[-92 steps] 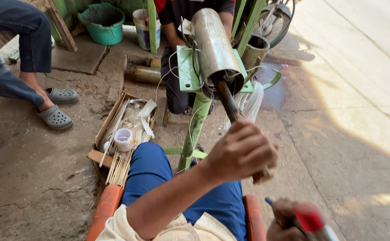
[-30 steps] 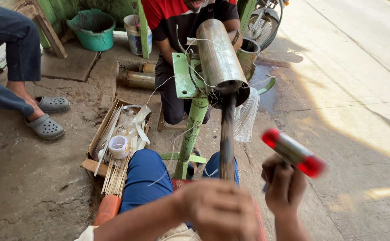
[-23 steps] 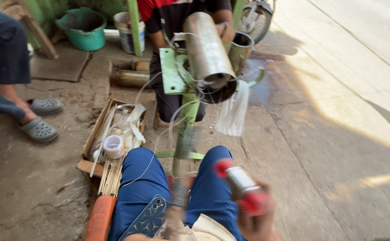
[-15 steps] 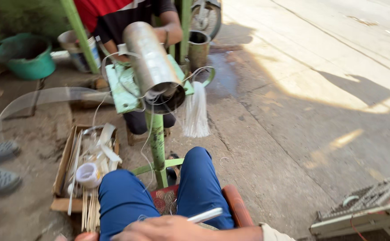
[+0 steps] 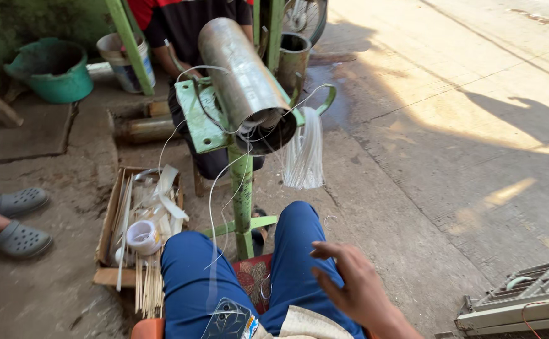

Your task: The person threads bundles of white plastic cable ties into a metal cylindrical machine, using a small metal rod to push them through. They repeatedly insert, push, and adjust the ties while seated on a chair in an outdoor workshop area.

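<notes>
Concrete ground (image 5: 450, 157) lies under us. We see one metal tube (image 5: 243, 78) on one green stand (image 5: 242, 188), and one wooden tray (image 5: 114, 216) beside our knee. Our right hand (image 5: 353, 285) hovers, fingers (image 5: 328, 249) spread, empty.

We no longer hold the red-capped tube, nor the rod that sat in the metal pipe (image 5: 244, 81). Our right hand (image 5: 353, 289) now hangs bare and spread over the blue trouser leg (image 5: 303, 251) (left hand out of view).
</notes>
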